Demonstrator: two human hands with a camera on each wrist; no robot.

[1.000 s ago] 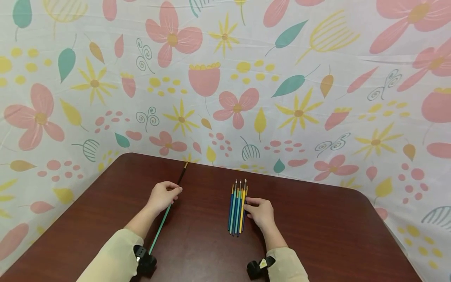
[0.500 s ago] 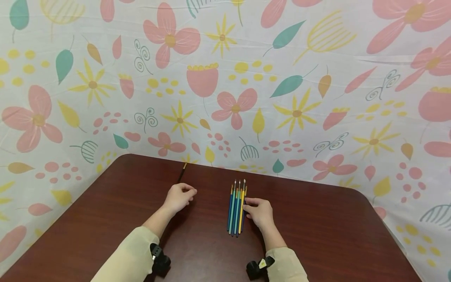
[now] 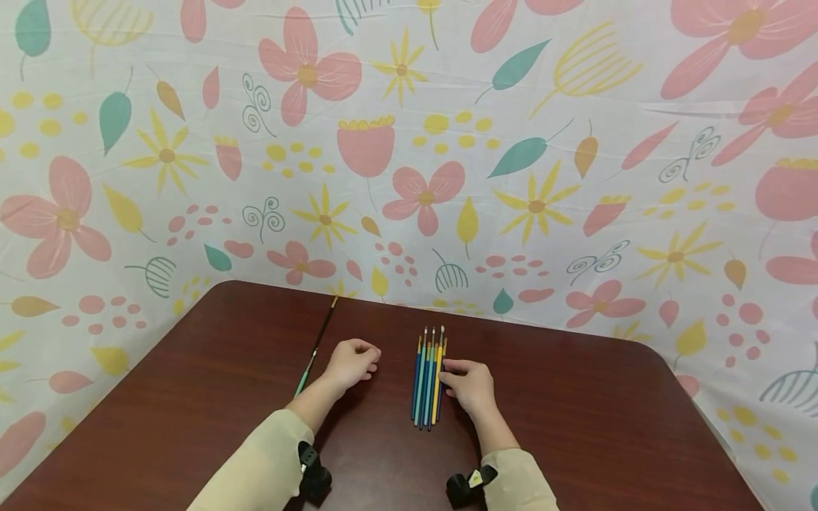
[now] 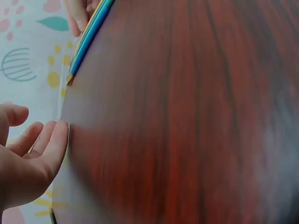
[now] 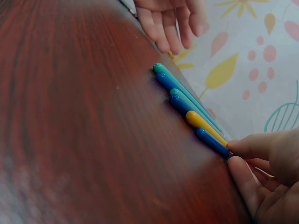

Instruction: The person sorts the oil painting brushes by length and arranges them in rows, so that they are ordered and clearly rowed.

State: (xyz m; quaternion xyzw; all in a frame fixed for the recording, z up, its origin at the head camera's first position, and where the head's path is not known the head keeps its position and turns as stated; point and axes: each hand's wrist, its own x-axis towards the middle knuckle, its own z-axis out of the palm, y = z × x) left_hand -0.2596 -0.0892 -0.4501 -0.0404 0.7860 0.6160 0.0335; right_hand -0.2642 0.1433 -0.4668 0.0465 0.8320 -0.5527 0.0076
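Several paintbrushes (image 3: 427, 390) in blue, teal and yellow lie side by side on the table, bristles pointing away. My right hand (image 3: 471, 385) is at the right side of this row, thumb and forefinger pinching the outermost dark blue paintbrush (image 5: 211, 142), beside the yellow paintbrush (image 5: 201, 122). Between the row and the left-hand brushes, my left hand (image 3: 351, 363) is held with fingers loosely bent and nothing in them; the left wrist view shows its thumb apart from the fingers. Left of it lie a black paintbrush (image 3: 327, 319) and a teal paintbrush (image 3: 302, 381), roughly in line; my forearm partly hides the teal one.
The dark brown wooden table (image 3: 575, 411) has rounded far corners. Behind it hangs a white cloth (image 3: 409, 270) printed with flowers and leaves. A small black camera (image 3: 314, 474) is strapped at the left wrist, another camera (image 3: 469, 486) at the right.
My left hand has let go of the left-hand brushes and moved right, toward the row. The black and teal brushes show more fully now. My right hand stays at the row's right side.
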